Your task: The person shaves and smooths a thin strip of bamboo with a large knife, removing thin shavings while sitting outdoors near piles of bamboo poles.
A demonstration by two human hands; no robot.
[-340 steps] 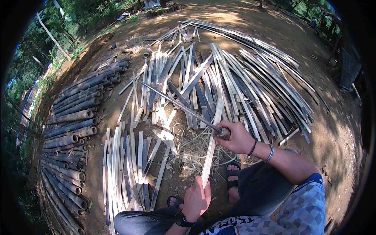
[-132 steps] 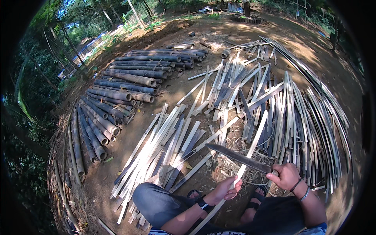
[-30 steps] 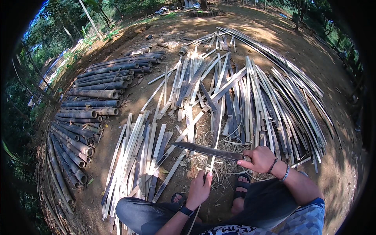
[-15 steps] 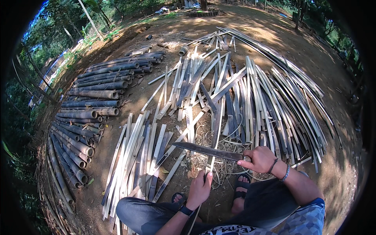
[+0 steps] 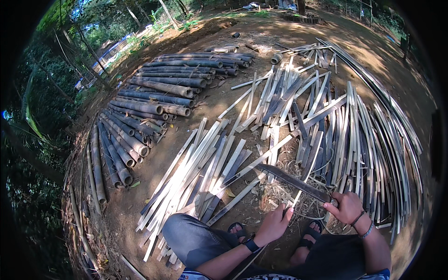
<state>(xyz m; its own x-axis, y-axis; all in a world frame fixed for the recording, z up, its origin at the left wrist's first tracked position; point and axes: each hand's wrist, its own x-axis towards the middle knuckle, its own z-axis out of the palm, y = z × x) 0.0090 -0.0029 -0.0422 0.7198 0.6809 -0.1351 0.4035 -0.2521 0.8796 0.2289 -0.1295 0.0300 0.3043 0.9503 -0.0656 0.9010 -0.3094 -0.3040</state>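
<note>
My right hand (image 5: 347, 207) is closed on the handle of a long dark knife (image 5: 291, 179), whose blade points left and away over a heap of shavings. My left hand (image 5: 275, 224) grips a thin pale bamboo strip (image 5: 247, 262) that runs from my lap up under the blade. The two hands are close together, just above my sandalled feet (image 5: 308, 233). My left knee (image 5: 191, 235) lies beside the near ends of the split slats.
A stack of round bamboo poles (image 5: 140, 116) lies at the left. A bundle of flat split slats (image 5: 200, 172) sits in front of my knee, and a wide fan of slats (image 5: 354, 126) spreads at the right. Dry shavings (image 5: 280, 193) litter the dirt; trees border the left.
The view has swung left, so the pole stack fills more of the picture and my hands sit lower right. Both hands keep their grip on the knife and the strip.
</note>
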